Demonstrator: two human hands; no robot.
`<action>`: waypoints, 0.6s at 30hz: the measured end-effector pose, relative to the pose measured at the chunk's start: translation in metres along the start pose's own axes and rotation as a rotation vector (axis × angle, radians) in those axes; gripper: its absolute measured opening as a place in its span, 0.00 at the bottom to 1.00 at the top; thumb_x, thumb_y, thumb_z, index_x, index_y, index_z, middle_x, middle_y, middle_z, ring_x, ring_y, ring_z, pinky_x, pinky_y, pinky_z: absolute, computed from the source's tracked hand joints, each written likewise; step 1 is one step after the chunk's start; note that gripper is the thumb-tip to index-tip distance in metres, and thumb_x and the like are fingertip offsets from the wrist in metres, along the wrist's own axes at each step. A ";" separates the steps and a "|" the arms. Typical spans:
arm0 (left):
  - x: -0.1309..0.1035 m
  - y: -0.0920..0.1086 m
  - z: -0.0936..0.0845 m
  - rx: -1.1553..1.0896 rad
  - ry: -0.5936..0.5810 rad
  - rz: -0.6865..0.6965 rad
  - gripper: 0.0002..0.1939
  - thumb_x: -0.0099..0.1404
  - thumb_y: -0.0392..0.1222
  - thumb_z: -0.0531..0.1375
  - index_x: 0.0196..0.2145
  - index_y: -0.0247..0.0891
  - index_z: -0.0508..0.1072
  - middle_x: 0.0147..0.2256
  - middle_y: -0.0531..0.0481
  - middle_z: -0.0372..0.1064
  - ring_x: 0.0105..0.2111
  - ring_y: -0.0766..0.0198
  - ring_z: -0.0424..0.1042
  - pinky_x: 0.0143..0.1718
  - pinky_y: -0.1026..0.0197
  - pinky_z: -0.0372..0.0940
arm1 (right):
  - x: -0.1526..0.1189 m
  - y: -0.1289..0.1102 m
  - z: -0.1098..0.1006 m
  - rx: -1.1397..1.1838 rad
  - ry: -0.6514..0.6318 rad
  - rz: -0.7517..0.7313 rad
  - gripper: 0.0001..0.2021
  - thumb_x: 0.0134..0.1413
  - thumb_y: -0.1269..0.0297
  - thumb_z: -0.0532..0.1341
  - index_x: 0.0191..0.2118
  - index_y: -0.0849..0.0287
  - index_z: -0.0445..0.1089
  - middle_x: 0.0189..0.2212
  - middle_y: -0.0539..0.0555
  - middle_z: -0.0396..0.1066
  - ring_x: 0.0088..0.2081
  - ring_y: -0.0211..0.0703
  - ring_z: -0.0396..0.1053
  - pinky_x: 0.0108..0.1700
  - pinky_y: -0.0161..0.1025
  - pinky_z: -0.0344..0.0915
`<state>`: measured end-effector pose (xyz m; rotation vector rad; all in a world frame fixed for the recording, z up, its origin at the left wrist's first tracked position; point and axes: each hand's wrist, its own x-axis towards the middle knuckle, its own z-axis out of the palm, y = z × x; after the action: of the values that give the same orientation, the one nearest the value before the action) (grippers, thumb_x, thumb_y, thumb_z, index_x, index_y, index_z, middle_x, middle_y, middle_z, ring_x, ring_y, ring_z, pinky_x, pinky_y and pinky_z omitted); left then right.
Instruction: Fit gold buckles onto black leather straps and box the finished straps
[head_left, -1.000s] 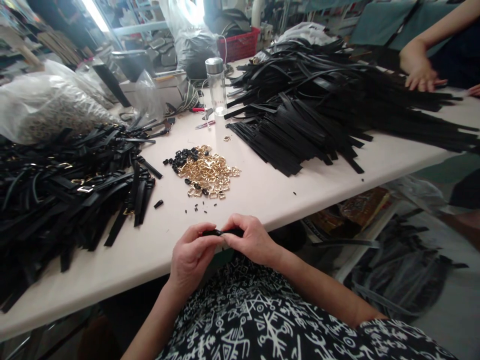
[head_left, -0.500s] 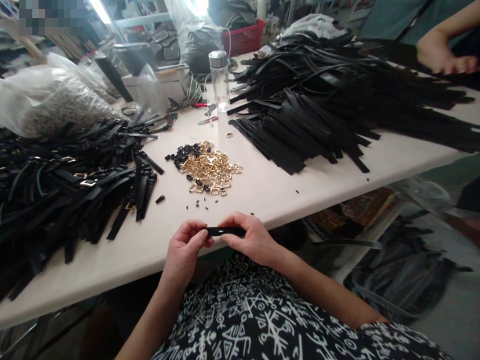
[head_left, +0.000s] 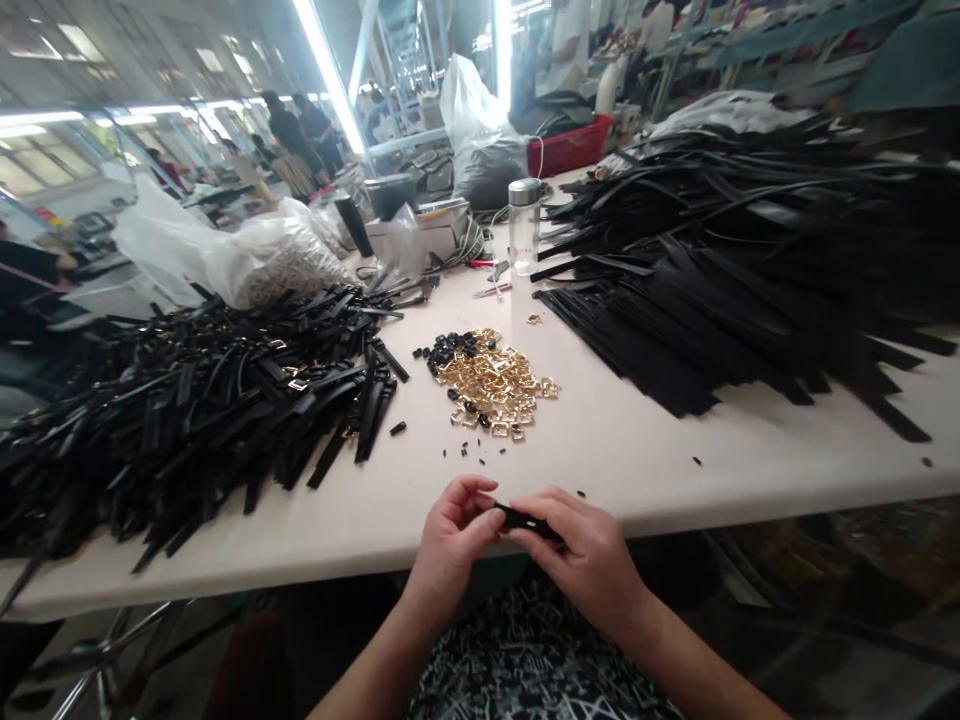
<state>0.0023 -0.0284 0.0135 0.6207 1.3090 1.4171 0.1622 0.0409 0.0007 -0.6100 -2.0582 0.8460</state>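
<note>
Just in front of the table's near edge, a short black strap (head_left: 522,520) with a small pale slot is stretched between my hands. My left hand (head_left: 456,535) pinches its left end between thumb and fingers. My right hand (head_left: 589,548) grips the other end, thumb below and fingers over it, hiding that end. Beyond the hands lies a heap of gold buckles (head_left: 499,380), with small black loops (head_left: 454,350) bunched along its upper left. Tiny black scraps (head_left: 465,450) are scattered between the heap and my hands.
Straps fitted with buckles (head_left: 225,400) pile up at left. A large stack of plain black straps (head_left: 675,320) spreads over the right. Behind stand a clear bottle (head_left: 524,235), a plastic bag (head_left: 277,255) and a red basket (head_left: 574,148). People (head_left: 300,130) are in the far background.
My view has swung left and up, so the table's contents appear further right and lower. Both hands keep hold of the strap, which tilts slightly now. Another person's hand has left the view.
</note>
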 end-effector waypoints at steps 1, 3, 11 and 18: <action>0.001 0.000 0.000 -0.001 -0.001 -0.005 0.17 0.56 0.41 0.69 0.43 0.38 0.73 0.27 0.56 0.69 0.27 0.70 0.68 0.32 0.67 0.64 | -0.002 0.002 0.000 -0.032 0.000 -0.019 0.10 0.59 0.69 0.64 0.46 0.58 0.72 0.36 0.54 0.75 0.37 0.42 0.74 0.39 0.37 0.69; 0.004 0.000 0.000 0.000 0.000 -0.016 0.19 0.56 0.41 0.69 0.44 0.38 0.73 0.27 0.56 0.68 0.27 0.71 0.67 0.32 0.67 0.63 | -0.004 0.005 0.001 -0.102 -0.004 -0.046 0.09 0.60 0.69 0.63 0.47 0.58 0.71 0.34 0.54 0.75 0.35 0.42 0.73 0.37 0.37 0.68; 0.011 0.003 0.004 0.087 -0.025 -0.020 0.20 0.55 0.44 0.69 0.45 0.37 0.74 0.28 0.54 0.71 0.26 0.69 0.68 0.31 0.66 0.64 | 0.001 0.009 0.000 -0.244 -0.066 -0.020 0.07 0.63 0.68 0.59 0.33 0.58 0.70 0.25 0.50 0.67 0.27 0.39 0.66 0.30 0.37 0.56; 0.061 0.031 -0.032 0.468 0.030 0.191 0.11 0.60 0.47 0.64 0.37 0.37 0.76 0.29 0.50 0.74 0.29 0.62 0.73 0.31 0.62 0.67 | 0.006 0.026 -0.018 -0.232 -0.003 0.122 0.09 0.61 0.69 0.59 0.28 0.58 0.67 0.23 0.48 0.66 0.26 0.37 0.65 0.30 0.36 0.56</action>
<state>-0.0553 0.0203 0.0173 1.0613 1.6568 1.2762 0.1770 0.0683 -0.0080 -0.8679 -2.1559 0.6805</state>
